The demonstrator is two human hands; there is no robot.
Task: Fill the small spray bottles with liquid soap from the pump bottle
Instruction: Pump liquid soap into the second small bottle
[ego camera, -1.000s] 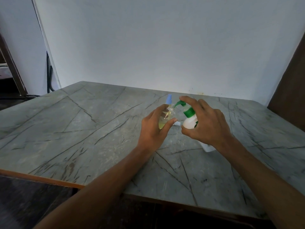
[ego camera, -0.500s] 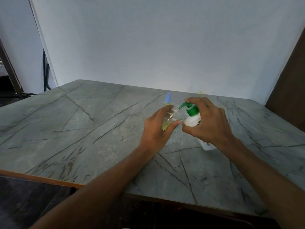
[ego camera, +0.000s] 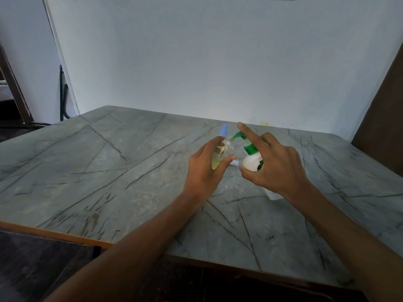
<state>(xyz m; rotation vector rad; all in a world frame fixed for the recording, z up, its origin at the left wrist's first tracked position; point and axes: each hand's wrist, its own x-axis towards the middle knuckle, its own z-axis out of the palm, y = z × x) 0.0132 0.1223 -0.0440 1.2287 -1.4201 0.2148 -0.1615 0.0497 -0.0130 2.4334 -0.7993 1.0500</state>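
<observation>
From the head camera, both hands meet over the middle of the grey veined desk [ego camera: 113, 171]. The left hand [ego camera: 204, 173] curls round a small spray bottle [ego camera: 220, 159], thumb on its near side and fingers on the far side. This clear bottle is uncapped, leans slightly to the right, and has yellowish liquid in its lower part.

The right hand [ego camera: 278, 168] grips the white pump bottle [ego camera: 251, 163] by its shoulder and tilts it to the left. Its index finger [ego camera: 247, 132] stretches out along the top of the green pump head [ego camera: 239, 135]. The nozzle tip sits right at the open mouth of the small bottle.

Just behind the left hand a blue spray cap [ego camera: 224, 130] stands up; the bottle under it is hidden. A small pale piece [ego camera: 234, 164] lies on the desk between the two hands, too blurred to identify. A white wall [ego camera: 218, 62] rises behind the desk.
</observation>
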